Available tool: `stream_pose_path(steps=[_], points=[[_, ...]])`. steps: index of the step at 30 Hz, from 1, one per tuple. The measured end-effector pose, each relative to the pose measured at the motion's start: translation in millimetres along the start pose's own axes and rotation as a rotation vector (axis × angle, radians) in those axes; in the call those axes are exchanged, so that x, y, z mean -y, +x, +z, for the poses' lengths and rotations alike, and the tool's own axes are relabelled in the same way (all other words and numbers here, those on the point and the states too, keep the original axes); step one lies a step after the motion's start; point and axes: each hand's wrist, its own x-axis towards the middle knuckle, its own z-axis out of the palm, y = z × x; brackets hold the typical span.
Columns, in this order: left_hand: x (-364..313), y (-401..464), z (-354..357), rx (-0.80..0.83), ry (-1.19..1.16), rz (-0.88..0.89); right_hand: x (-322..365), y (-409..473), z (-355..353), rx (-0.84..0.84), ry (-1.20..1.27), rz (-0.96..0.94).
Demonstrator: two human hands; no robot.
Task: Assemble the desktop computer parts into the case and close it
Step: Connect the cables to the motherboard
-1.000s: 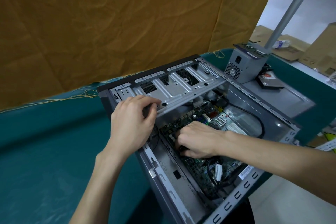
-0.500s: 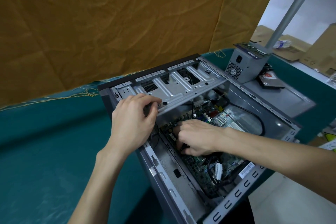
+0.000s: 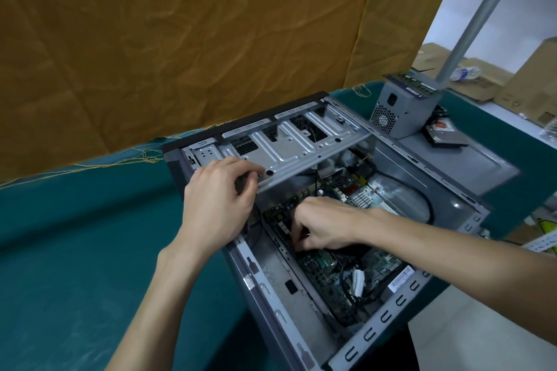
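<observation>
The grey computer case point(image 3: 265, 289) lies open on its side on the teal table. Inside lies the green motherboard point(image 3: 328, 268), with a black cable and a white connector point(image 3: 357, 277) over it. My left hand point(image 3: 217, 199) grips the near edge of the metal drive cage point(image 3: 289, 153) at the case's front end. My right hand point(image 3: 325, 226) reaches into the case, fingers curled down onto the board's left edge, pinching a small dark part that is mostly hidden. A silver heatsink point(image 3: 363, 199) shows behind that hand.
A grey power supply point(image 3: 401, 108) stands on the loose side panel point(image 3: 470, 166) at the back right, with a hard drive point(image 3: 446, 135) beside it. A metal pole point(image 3: 482, 15) rises behind. A brown cloth point(image 3: 180, 39) hangs along the table's far side.
My right hand has shifted a little along the motherboard toward the drive cage, fingers still pressed down. My left hand has kept its grip on the drive cage.
</observation>
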Motion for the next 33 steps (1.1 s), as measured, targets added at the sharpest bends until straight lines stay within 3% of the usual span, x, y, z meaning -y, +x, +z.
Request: stream_pose_path(steps=[6,9,12,14,16,19,24,27,33], points=[[-9.5,-0.6,-6.0,0.061,0.037,0.05,-0.4,9.3,4.1,0.025,-0.077,0.043],[-28.3,-12.2,-9.9,0.109,-0.037,0.186,-6.8,2.8,2.9,0.029,0.074,0.024],[-43.8,-16.5,-3.6,0.48,-0.036,0.191,-20.9,-11.7,-15.8,-0.233,0.359,0.058],[-50.8,-8.9,13.5,0.783,0.169,0.13,-36.8,-25.0,-29.5,-0.403,0.287,0.1],[-55.0,1.2,34.4,0.926,0.319,0.083,-52.0,-41.8,-34.5,-0.438,0.154,0.174],[-57.2,11.7,59.5,0.942,0.383,0.081,-67.8,-69.3,-32.1,-0.461,0.04,0.265],[-54.9,21.3,74.4,0.97,0.465,0.155,-96.7,-80.6,-31.7,-0.761,-0.157,0.331],[-57.8,23.0,79.3,1.006,0.496,0.201,-108.7,-74.3,-32.3,-0.841,-0.292,0.426],[-58.6,26.3,81.6,1.037,0.503,0.183,-116.2,-66.2,-27.6,-0.66,-0.257,0.629]])
